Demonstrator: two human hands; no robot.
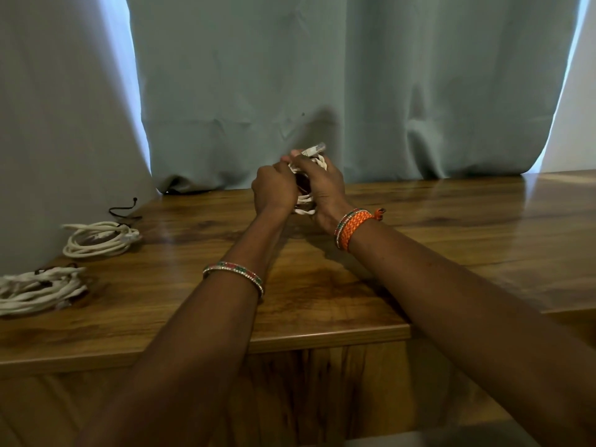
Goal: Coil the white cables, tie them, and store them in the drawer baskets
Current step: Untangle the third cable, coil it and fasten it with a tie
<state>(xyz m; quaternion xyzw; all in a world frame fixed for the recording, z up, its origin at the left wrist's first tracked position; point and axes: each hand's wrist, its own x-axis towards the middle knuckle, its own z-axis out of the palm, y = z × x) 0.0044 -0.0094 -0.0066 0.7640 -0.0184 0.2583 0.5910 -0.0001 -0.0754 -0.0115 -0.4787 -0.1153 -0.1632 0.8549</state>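
Centre frame, both hands' fingers curl around an upright white cable coil, its connector pointing upper right.

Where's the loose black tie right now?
In the head view, the black tie lies on the wooden table at far left, by the curtain, just behind the farther white coil, well left of both hands.
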